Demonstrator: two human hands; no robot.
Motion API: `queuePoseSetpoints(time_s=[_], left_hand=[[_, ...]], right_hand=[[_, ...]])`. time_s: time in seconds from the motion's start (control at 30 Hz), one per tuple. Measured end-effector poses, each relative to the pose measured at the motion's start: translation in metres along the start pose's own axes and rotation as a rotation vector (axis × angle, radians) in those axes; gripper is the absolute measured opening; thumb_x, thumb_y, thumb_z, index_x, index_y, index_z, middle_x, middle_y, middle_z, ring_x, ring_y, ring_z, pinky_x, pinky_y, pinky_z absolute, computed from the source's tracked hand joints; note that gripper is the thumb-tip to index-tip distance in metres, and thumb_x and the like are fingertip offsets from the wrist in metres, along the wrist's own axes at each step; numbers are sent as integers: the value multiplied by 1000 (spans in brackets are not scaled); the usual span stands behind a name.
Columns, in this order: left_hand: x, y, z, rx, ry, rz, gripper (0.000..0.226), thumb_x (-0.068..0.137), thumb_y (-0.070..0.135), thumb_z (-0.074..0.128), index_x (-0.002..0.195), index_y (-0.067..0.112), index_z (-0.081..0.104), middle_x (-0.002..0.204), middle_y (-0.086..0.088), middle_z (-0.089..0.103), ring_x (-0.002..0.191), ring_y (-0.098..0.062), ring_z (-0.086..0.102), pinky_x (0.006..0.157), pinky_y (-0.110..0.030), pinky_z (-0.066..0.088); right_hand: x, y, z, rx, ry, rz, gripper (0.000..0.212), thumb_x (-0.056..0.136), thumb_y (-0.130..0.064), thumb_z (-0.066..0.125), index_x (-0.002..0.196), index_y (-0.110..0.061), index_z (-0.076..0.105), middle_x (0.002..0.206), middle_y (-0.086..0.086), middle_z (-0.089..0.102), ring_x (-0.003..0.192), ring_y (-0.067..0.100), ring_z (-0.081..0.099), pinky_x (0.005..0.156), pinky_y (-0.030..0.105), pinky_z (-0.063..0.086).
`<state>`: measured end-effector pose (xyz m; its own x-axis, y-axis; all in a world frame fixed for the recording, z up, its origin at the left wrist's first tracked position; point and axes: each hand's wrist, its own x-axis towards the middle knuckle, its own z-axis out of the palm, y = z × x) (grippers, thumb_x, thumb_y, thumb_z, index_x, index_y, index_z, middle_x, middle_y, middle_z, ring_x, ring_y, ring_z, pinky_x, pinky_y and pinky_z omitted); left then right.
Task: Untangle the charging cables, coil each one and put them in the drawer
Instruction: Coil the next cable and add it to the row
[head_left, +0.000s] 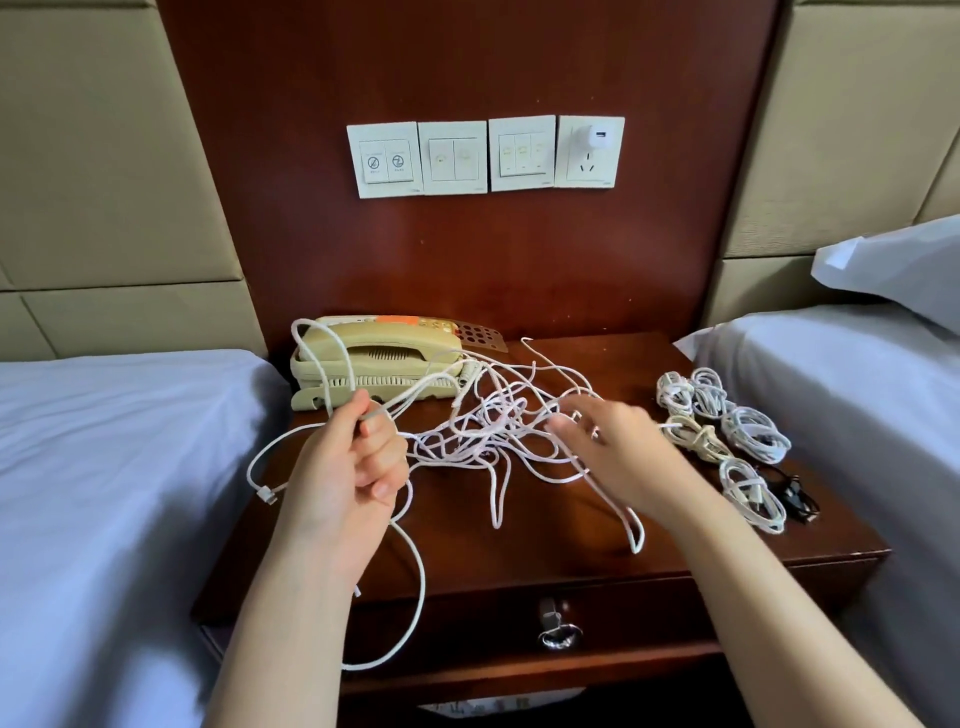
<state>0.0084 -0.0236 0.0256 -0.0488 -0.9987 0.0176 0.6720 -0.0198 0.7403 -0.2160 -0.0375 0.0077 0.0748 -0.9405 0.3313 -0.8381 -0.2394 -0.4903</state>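
Note:
A tangle of white charging cables (483, 426) lies across the middle of the dark wooden nightstand (571, 540). My left hand (353, 462) grips several white strands at the tangle's left side; one loop rises over the phone and another hangs down past the drawer front. My right hand (613, 447) hovers over the tangle's right side with fingers spread and blurred, touching the strands. Several coiled white cables (722, 421) and one coiled black cable (795, 496) lie at the right of the nightstand. The drawer (519, 623) below is closed, with a metal ring pull (558, 631).
A beige telephone (374, 364) stands at the back left of the nightstand. Beds with white sheets flank both sides (104, 467), (857, 389). Wall switches and a socket with a white USB charger (597, 140) sit on the wooden panel behind.

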Motion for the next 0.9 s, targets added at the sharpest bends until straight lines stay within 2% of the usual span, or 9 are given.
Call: queuePoseSetpoints(time_s=[0.07,0.17,0.23,0.33,0.47,0.67,0.8,0.9], left_hand=[[0,-3,2,4,17,-19,42,100,25,36,58,17,35,42,10,22,29,-4,21,29,-15,20],[3,-7,3,48,35,-35,37,100,25,37,64,16,34,44,10,22,30,-3,21,29,-15,21],[3,-10,4,67,51,-49,37,100,24,37,65,15,34,43,10,22,29,-3,21,29,-15,21],[4,-11,3,157,84,-53,37,101,21,37,65,13,36,41,9,24,29,-3,21,29,-15,20],[5,-13,-4,334,173,21,35,99,17,42,65,9,38,41,7,25,29,-4,22,30,-13,20],[8,-16,-11,433,265,69,35,98,17,45,65,8,40,39,8,26,30,-4,22,31,-15,19],[11,-12,-13,346,188,-42,35,100,19,42,66,10,38,40,8,25,28,-3,22,30,-13,19],[11,1,-16,240,80,-152,36,100,23,38,66,12,36,40,9,25,27,-2,22,28,-14,19]], right_hand=[[-1,-2,14,145,-107,-21,47,97,-44,41,130,-13,54,118,1,64,107,17,59,92,31,44],[0,-7,39,264,-137,-93,54,96,-53,35,131,-15,53,116,-3,60,106,13,54,92,30,41],[0,-8,56,213,-100,-109,51,97,-48,36,135,-16,48,122,0,57,114,18,54,92,32,42],[5,-11,71,77,-94,-154,48,99,-39,38,142,-17,39,118,-1,52,110,23,54,82,33,43],[22,-9,81,26,-127,-181,52,100,-34,41,146,-11,33,129,7,49,123,25,43,98,32,36],[46,-7,84,-16,-137,-129,57,99,-31,43,149,-11,26,134,8,46,130,26,33,106,32,25],[45,-8,78,6,-174,-90,54,96,-32,48,147,-22,30,140,3,44,134,24,31,109,39,25],[34,-10,51,70,-340,-82,60,90,-27,59,144,-31,34,144,1,40,135,23,28,112,41,26]])
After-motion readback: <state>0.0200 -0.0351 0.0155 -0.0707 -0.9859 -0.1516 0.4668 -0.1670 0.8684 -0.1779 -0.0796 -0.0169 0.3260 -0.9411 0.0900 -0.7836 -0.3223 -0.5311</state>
